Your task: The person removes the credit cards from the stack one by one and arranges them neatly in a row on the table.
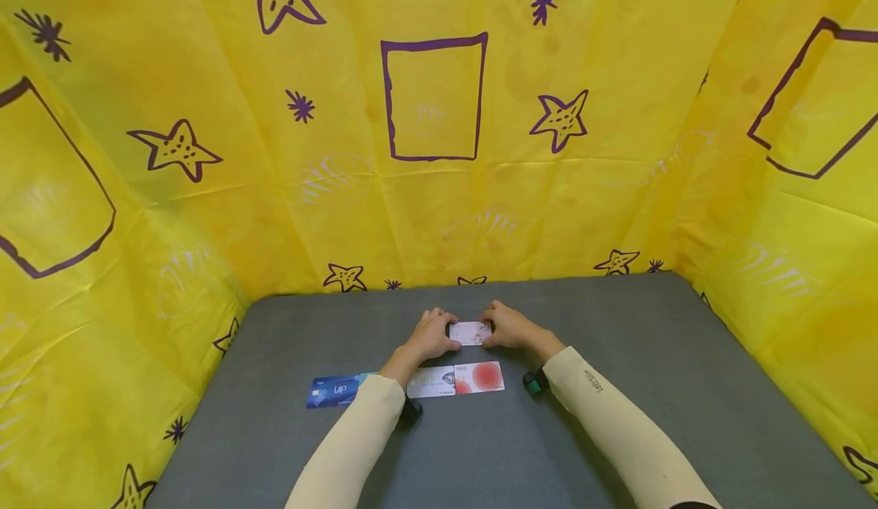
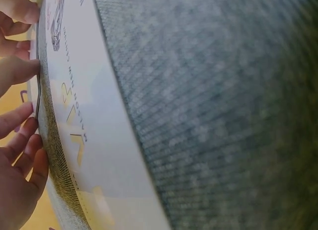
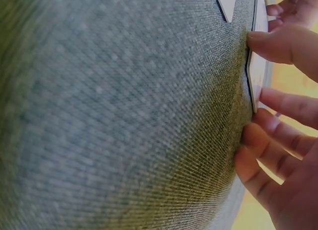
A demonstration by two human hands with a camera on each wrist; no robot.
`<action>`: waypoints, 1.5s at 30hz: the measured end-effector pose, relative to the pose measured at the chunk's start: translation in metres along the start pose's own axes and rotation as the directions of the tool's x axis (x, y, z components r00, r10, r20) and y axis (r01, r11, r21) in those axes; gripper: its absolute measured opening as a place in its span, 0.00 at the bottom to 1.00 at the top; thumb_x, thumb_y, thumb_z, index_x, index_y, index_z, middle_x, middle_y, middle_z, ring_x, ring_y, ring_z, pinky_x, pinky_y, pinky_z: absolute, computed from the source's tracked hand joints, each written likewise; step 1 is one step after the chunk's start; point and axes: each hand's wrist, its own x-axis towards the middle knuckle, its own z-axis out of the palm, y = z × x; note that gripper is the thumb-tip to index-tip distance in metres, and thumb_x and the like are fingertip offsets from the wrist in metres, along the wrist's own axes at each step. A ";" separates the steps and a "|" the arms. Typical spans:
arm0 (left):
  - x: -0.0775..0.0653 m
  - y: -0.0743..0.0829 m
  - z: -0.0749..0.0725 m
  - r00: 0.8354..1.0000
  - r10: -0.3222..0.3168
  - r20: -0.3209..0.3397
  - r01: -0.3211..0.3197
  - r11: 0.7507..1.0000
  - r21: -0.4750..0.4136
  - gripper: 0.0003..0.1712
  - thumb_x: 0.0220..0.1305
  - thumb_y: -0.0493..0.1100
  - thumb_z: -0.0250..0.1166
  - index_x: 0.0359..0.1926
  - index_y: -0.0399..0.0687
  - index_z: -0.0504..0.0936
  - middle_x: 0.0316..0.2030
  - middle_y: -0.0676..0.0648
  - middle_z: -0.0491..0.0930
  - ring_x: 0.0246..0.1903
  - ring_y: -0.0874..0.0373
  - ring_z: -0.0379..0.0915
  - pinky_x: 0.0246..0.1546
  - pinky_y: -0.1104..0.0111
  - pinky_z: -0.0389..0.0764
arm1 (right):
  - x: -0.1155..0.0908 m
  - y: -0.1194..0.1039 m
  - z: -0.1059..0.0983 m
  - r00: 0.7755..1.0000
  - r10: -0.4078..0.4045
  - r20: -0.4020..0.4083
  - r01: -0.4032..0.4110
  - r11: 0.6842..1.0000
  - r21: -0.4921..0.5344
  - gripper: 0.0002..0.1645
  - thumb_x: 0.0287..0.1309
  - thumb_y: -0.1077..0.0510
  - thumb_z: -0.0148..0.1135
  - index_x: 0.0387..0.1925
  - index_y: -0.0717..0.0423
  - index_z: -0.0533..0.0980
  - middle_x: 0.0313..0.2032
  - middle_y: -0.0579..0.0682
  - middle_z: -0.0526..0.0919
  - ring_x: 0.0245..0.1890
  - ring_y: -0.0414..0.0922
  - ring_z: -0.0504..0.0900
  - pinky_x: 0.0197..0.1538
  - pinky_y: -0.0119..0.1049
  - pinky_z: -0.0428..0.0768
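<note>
A small white card (image 1: 470,333) with faint pinkish print lies toward the far side of the grey table. My left hand (image 1: 432,334) pinches its left end between thumb and index finger, and my right hand (image 1: 511,327) does the same at the right end. In the left wrist view, the left thumb (image 2: 20,71) meets the card's near edge. The right wrist view has the right thumb (image 3: 278,45) on that edge, with the other fingertips resting on the cloth around the corner.
Nearer to me is a row of cards: a blue VIP card (image 1: 334,392), a white card with gold letters (image 1: 432,382) and a white card with a red circle (image 1: 480,377). My left forearm partly covers the row. Yellow printed cloth (image 1: 439,212) surrounds the grey table (image 1: 480,456).
</note>
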 end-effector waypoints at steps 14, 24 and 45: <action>-0.003 0.000 0.000 0.999 0.032 -0.017 -0.032 0.999 -0.007 0.29 0.56 0.49 0.72 0.58 0.43 0.78 0.53 0.41 0.73 0.55 0.47 0.65 0.59 0.53 0.70 | -0.002 -0.001 -0.002 1.000 -0.005 -0.016 0.005 1.000 -0.011 0.28 0.50 0.54 0.73 0.53 0.59 0.78 0.44 0.52 0.72 0.41 0.46 0.73 0.50 0.42 0.76; -0.004 0.001 0.000 0.999 0.041 -0.029 -0.041 0.999 -0.002 0.30 0.57 0.49 0.71 0.59 0.42 0.77 0.54 0.42 0.74 0.55 0.48 0.66 0.60 0.54 0.69 | -0.005 -0.003 -0.004 0.999 -0.020 -0.027 0.019 1.000 -0.016 0.28 0.49 0.54 0.73 0.53 0.59 0.78 0.44 0.51 0.73 0.40 0.45 0.73 0.49 0.42 0.75; -0.009 0.009 -0.009 0.991 0.077 -0.107 -0.075 0.997 0.022 0.32 0.53 0.51 0.74 0.57 0.43 0.79 0.52 0.43 0.75 0.52 0.49 0.67 0.56 0.55 0.71 | -0.018 -0.006 -0.015 0.995 -0.060 -0.079 0.057 0.998 -0.030 0.31 0.49 0.53 0.73 0.55 0.60 0.77 0.45 0.53 0.73 0.38 0.45 0.73 0.45 0.40 0.74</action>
